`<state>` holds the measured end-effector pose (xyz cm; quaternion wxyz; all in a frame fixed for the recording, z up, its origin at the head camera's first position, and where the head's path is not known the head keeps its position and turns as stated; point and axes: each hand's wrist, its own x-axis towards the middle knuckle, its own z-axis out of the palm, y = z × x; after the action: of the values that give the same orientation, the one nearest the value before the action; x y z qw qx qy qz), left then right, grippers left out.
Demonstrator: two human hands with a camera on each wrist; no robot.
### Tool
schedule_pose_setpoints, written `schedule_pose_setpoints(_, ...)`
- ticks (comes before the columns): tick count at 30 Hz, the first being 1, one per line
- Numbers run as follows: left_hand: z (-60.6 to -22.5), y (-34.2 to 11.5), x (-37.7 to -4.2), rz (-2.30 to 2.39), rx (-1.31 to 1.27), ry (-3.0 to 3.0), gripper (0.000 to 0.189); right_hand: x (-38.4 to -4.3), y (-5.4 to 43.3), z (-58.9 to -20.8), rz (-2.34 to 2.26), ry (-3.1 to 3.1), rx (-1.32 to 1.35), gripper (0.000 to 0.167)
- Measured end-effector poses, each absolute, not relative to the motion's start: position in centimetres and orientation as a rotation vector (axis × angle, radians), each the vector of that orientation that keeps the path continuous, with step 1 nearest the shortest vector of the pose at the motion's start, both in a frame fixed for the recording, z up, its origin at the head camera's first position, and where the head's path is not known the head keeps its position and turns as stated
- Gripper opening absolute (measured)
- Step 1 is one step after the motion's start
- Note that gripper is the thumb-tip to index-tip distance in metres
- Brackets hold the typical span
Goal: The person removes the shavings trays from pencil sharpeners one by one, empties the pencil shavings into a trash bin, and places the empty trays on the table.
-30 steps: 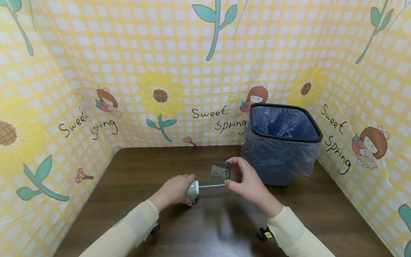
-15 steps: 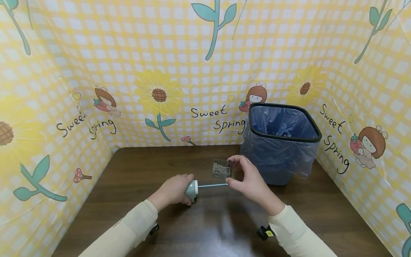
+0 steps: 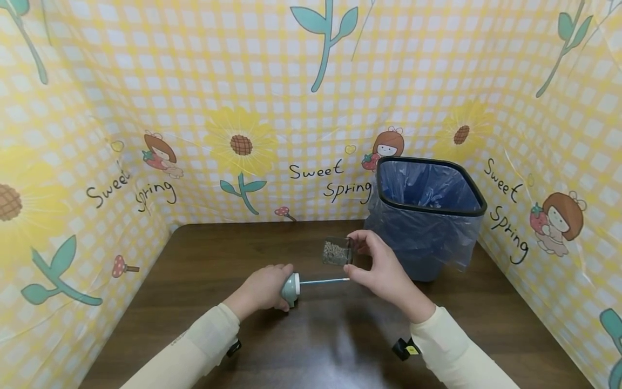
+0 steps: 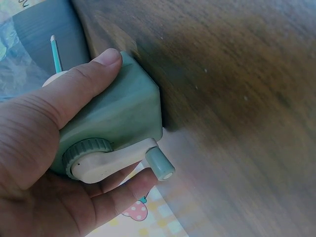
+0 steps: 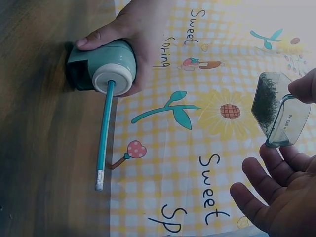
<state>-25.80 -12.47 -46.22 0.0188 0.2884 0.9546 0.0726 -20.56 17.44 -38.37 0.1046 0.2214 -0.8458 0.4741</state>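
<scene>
The left hand (image 3: 262, 286) curls its thumb and fingers round a green, rounded pencil sharpener (image 4: 123, 98) with a white crank (image 4: 111, 163), low over the brown wooden bench (image 3: 223, 243); a slim blue pencil (image 5: 105, 131) juts from its white round collar, pale eraser end toward the right hand (image 3: 381, 270); that hand pinches a clear plastic box (image 3: 335, 252) of dark shavings (image 5: 267, 101) between thumb and fingertips, remaining fingers loosely bent, in the air near 1 black-rimmed, bag-lined blue bin (image 3: 413, 254).

Fingers (image 4: 127, 194) grip green sharpener (image 4: 121, 106) — pencil (image 4: 56, 55) protruding.
</scene>
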Motion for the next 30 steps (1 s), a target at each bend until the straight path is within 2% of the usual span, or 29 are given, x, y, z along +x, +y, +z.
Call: schedule_pose_setpoints(30,-46.2,-12.5,-25.7,0.261,0.890,2.965,0.073,-21.1,17.6,-35.7,1.326,-2.468,0.671,0.055)
